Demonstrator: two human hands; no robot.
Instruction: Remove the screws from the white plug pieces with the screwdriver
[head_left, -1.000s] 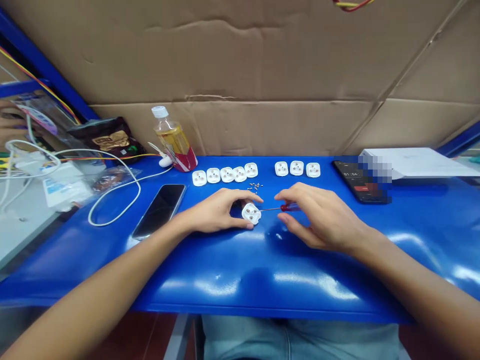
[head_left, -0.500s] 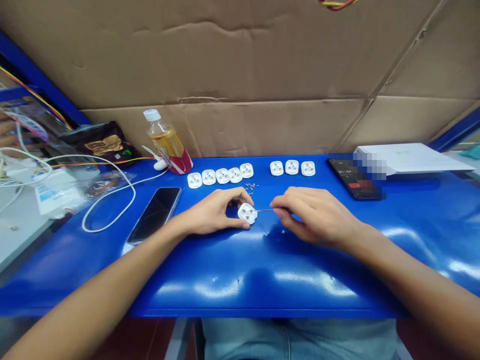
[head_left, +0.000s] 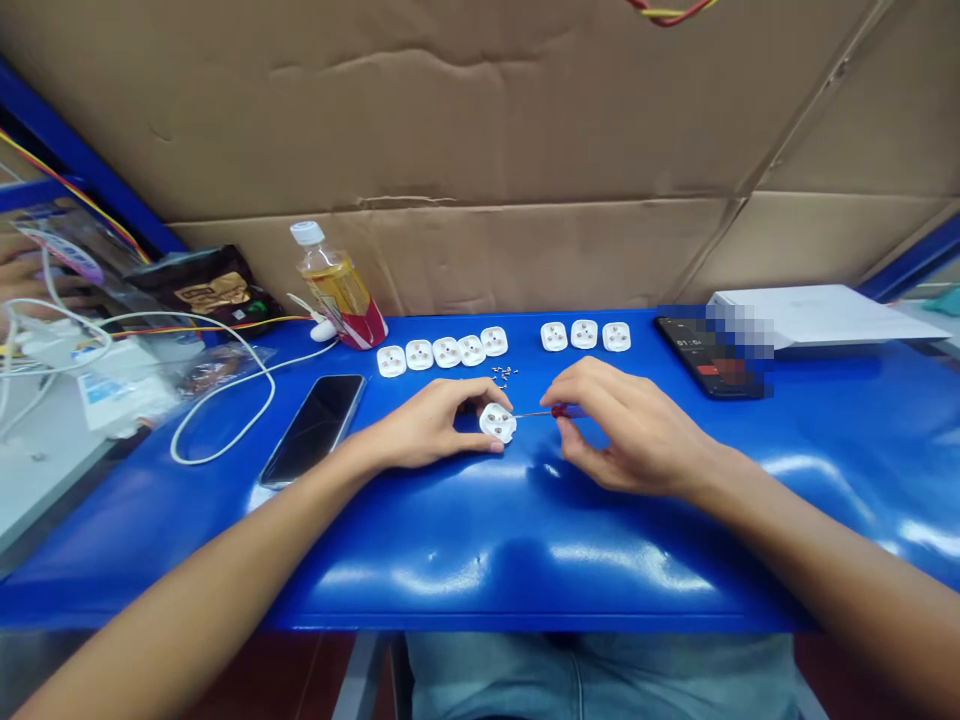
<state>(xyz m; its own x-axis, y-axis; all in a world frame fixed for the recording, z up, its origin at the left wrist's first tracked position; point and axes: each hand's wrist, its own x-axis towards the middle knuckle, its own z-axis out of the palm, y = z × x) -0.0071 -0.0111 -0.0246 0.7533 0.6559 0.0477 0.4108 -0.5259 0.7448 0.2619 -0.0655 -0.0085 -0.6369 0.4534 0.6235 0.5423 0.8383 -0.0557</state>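
Between the thumb and fingers of my left hand [head_left: 431, 424] a white plug housing [head_left: 498, 423] with metal fittings inside is held tilted above the blue table. My right hand [head_left: 626, 425] grips the red handle of a thin screwdriver [head_left: 537, 414], whose shaft points left and reaches the housing's right edge. The tip's exact contact is too small to make out. Just behind my left hand lies a loose cluster of small screws [head_left: 505, 375]. Several similar white housings [head_left: 448, 351] stand in a row at the back, and three more housings [head_left: 584, 334] lie to their right.
A drink bottle [head_left: 341, 290] and a phone [head_left: 313, 430] are on the left, beside a looping white cable [head_left: 184, 415]. Another phone [head_left: 701, 355] and a white box [head_left: 825, 315] lie at the back right. Cardboard [head_left: 480, 120] walls off the rear.
My right hand's fingers have opened and shifted on the screwdriver, so its red handle now shows. The plug housing stays in my left hand, turned slightly.
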